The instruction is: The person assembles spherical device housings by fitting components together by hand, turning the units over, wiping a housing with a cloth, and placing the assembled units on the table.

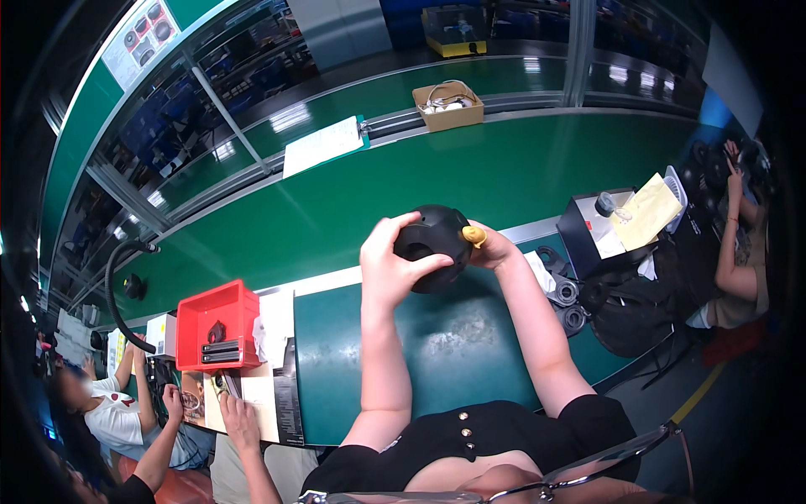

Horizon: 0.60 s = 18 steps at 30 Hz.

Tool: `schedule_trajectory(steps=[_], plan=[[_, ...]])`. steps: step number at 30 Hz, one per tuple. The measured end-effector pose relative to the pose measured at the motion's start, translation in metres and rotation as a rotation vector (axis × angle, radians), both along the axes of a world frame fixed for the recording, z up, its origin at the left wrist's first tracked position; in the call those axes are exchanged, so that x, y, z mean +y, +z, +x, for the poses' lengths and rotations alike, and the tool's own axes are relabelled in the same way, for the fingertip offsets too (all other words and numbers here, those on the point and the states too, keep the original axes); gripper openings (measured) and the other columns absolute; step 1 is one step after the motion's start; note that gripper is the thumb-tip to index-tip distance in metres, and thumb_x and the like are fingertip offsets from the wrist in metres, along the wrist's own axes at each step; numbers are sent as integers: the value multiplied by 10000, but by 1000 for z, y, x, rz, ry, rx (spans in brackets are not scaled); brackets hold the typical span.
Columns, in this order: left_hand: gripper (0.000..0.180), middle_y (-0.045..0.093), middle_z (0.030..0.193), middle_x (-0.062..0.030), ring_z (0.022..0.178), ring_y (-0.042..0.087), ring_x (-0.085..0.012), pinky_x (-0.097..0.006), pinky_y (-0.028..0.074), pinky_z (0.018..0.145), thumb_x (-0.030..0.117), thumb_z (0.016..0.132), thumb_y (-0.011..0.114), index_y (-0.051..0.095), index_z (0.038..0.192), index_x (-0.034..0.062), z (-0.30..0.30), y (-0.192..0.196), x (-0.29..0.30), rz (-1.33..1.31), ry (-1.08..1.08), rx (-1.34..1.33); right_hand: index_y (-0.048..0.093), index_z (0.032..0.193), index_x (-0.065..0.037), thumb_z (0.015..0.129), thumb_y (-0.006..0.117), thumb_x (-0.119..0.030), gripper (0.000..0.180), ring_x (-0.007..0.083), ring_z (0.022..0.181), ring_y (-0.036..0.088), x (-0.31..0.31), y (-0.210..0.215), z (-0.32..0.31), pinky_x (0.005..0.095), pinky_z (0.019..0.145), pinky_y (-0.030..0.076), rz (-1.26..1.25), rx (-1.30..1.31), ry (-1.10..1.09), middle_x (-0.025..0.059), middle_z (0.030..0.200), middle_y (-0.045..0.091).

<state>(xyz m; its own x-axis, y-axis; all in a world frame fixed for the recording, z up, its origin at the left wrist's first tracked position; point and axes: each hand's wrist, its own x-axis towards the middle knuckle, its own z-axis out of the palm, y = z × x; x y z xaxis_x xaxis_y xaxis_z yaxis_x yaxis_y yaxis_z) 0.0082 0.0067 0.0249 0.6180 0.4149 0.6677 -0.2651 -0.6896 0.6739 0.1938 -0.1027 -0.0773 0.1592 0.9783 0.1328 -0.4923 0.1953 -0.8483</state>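
Note:
In front of me, over the near edge of the green bench, I hold up a black, rounded, helmet-like part [438, 225] with a dark opening in its side. My left hand [388, 267] grips its left side, the thumb lying across the lower front and the fingers over the top. My right hand [494, 249] is on the right side; a yellow finger cover [475, 236] shows on one digit. Its other fingers are hidden behind the part. Under my forearms lies a worn green work mat [453, 344].
Left stands a red bin [189, 323] with dark pieces, near a co-worker's hand [241, 422]. Right are black ring-shaped parts [567, 292], a black open box [579, 239] with papers, and a black bag [630, 315]. Across the belt sit a clipboard [323, 145] and cardboard box [453, 118].

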Motion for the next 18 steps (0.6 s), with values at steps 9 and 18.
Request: schedule_trajectory(steps=[9,18], plan=[[258,617,732,-3,616,515,-32,-204,442,560,140,1009,489,680,1062,-25,10,-20,4,-588,-82,-125,470,1346,-90,805,694,-476,701,297,891,694,-1,-4,0,523,585,596,-42,87,-12,141,1107,656],[560,541,818,-87,773,538,-249,-363,459,720,309,518,896,539,844,27,1,-1,1,34,67,123,421,1403,-46,707,815,-295,838,216,978,660,-19,54,-14,417,717,597,-166,-304,-277,100,1229,597]])
